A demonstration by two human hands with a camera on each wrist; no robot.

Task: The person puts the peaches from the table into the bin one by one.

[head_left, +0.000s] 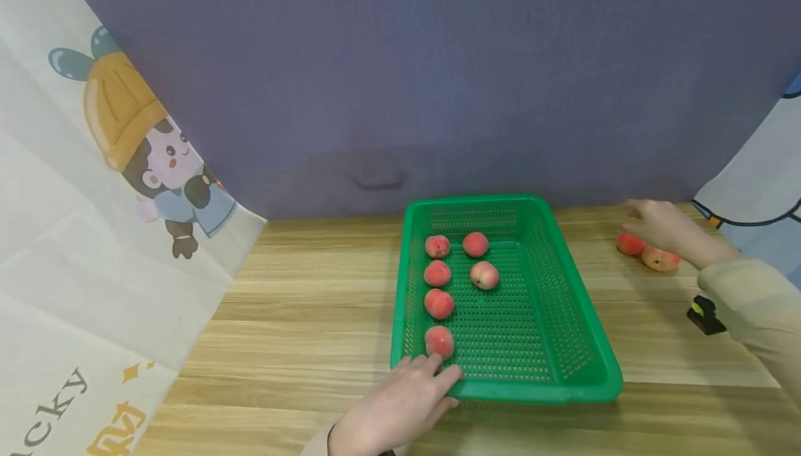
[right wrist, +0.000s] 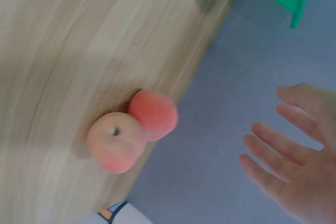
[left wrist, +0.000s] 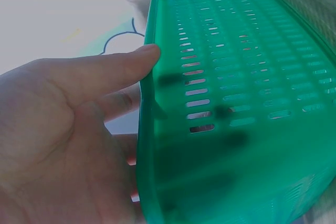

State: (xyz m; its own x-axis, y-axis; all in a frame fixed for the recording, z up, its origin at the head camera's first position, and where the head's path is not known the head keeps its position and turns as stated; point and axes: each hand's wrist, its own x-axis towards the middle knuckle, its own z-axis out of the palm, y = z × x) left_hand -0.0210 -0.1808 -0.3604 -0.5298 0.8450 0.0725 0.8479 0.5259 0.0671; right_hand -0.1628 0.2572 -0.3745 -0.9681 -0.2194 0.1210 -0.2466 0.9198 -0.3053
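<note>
A green plastic basket (head_left: 588, 303) with perforated walls holds several peaches (head_left: 439, 304). They form a column along its left side, with two more peaches beside that column near the far end. My left hand (head_left: 403, 395) grips the basket's near rim at the left corner, thumb on the outer side in the left wrist view and fingers over the edge. Above two peaches (right wrist: 116, 142) lying side by side on the table, my right hand (head_left: 666, 228) hovers with loosely spread fingers and nothing in it. The right wrist view shows a gap between that hand (right wrist: 294, 153) and the fruit.
The wooden table (head_left: 313, 317) meets a grey-blue upright panel (head_left: 438, 80) behind the basket. A white sheet with cartoon prints (head_left: 75, 233) borders the left side, and another printed sheet stands at the right. A small black object (head_left: 706, 315) shows by the right sleeve.
</note>
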